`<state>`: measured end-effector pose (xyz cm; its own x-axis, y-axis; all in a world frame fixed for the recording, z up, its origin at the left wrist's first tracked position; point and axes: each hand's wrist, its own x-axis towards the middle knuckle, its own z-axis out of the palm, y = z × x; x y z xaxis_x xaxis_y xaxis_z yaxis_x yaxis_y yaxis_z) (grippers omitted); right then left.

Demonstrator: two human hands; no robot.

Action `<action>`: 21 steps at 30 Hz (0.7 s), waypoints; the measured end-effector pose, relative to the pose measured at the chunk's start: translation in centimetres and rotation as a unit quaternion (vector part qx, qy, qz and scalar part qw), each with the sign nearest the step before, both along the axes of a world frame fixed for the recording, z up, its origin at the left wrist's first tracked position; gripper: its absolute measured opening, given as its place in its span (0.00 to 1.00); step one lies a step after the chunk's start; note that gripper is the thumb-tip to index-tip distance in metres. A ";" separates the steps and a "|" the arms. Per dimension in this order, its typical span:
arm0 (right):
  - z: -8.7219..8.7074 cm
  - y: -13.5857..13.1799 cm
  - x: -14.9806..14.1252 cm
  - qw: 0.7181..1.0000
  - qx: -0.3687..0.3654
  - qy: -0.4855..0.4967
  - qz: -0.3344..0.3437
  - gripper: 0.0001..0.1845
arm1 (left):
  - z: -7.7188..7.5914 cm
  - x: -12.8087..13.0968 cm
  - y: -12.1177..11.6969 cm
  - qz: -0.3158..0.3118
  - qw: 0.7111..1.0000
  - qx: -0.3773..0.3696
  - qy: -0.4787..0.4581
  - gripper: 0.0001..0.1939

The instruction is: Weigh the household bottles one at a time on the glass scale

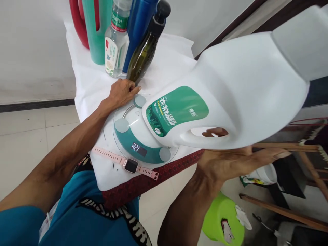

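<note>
A large white jug [225, 78] with a green label stands on or just above a round glass scale [128, 143], which has a lit display. My right hand [230, 160] is at the jug's handle side, its thumb stretched along it and fingers showing through the handle hole. My left hand [124, 91] rests at the scale's far left edge, against the base of a dark green bottle [143, 51]. Its fingers are curled and their tips hidden, so I cannot make out what they hold. A pink-strapped watch [130, 165] lies along the scale's near edge.
Behind my left hand stand a clear plastic bottle [116, 44], a blue bottle [139, 22], a teal container [92, 37] and a red-handled item [78, 24]. White cloth [176, 51] covers the table. Below right are a lime-green stool [217, 215] with gloves and wooden bars [282, 208].
</note>
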<state>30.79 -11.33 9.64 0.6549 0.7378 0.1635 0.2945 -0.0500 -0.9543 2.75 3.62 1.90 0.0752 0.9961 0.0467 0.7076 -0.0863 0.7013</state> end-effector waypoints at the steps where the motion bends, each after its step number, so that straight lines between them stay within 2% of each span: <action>1: -1.2 0.1 1.1 0.999 0.035 0.007 -0.028 0.38 | 0.0 0.0 0.0 0.002 1.000 -0.003 -0.001 0.21; 2: -2.7 0.2 2.2 0.994 0.083 0.018 -0.068 0.36 | 0.1 0.0 0.0 0.003 1.000 -0.004 -0.001 0.21; 3: -4.2 0.3 3.1 0.990 0.099 0.030 -0.097 0.33 | 0.1 0.1 0.0 0.004 1.000 -0.004 0.001 0.22; 5: -7.3 0.2 4.4 0.986 0.088 0.055 -0.129 0.32 | 0.0 0.0 0.0 0.003 1.000 -0.002 0.004 0.22; 8: -10.6 -0.1 4.9 0.993 0.051 0.057 -0.088 0.31 | -0.3 -0.1 0.2 -0.001 1.000 0.016 0.006 0.21; 11: -11.9 -0.2 5.0 0.996 0.045 0.034 -0.069 0.34 | -0.6 -0.3 0.4 -0.001 1.000 0.026 0.006 0.21; 14: -11.9 -0.5 5.2 0.996 0.040 0.028 -0.068 0.35 | -0.4 -0.3 0.3 0.006 1.000 0.008 0.009 0.21; 16: -11.2 -0.8 4.7 0.997 0.044 0.022 -0.067 0.34 | -0.1 -0.1 0.1 0.010 1.000 -0.001 0.015 0.21; 18: -9.6 -1.1 3.5 0.995 0.070 0.010 -0.069 0.28 | 0.2 0.0 0.0 0.013 1.000 -0.005 0.022 0.20; 21: -5.6 -1.5 0.5 0.986 0.161 0.014 -0.032 0.22 | 0.5 0.1 -0.1 0.014 0.999 -0.007 0.032 0.20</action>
<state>31.27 -12.85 4.02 0.7060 0.6079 0.3634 0.2737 0.2391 -0.9316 2.82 3.48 2.44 0.0496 0.9984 0.0283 0.7525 -0.0559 0.6563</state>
